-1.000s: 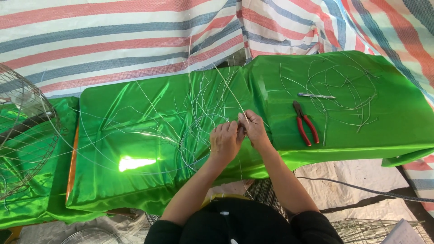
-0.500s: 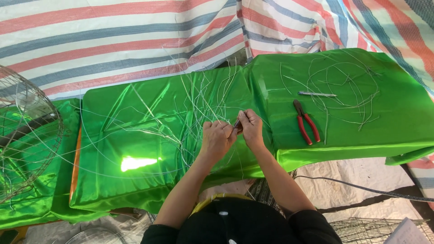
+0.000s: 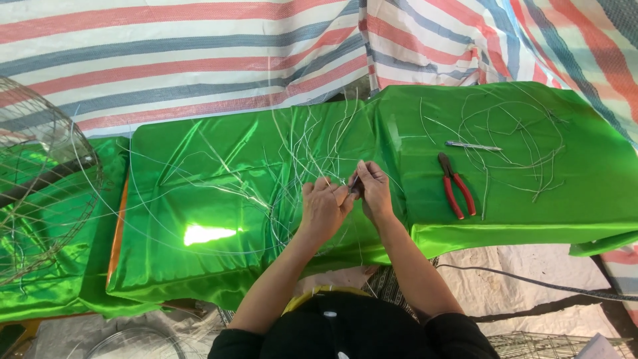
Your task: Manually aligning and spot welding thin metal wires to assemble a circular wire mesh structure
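Over a table draped in shiny green cloth (image 3: 199,199), my left hand (image 3: 325,206) and my right hand (image 3: 373,189) meet at a tangle of thin silvery wires (image 3: 312,153). My left hand pinches the wires from the left. In my right hand is a small dark tool (image 3: 355,183), its tip at the spot where the wires cross. The wire strands fan upward and sideways from my fingers. What exactly the tool is cannot be made out.
Red-handled pliers (image 3: 455,186) and a slim metal tool (image 3: 473,145) lie to the right among loose wire loops (image 3: 518,139). A round wire cage frame (image 3: 33,179) stands at the left. Striped tarpaulin (image 3: 199,53) hangs behind. A dark cable (image 3: 531,282) crosses the ground.
My hands stay joined at the wires. They sit slightly higher and further left in the view, which has shifted a little with my head.
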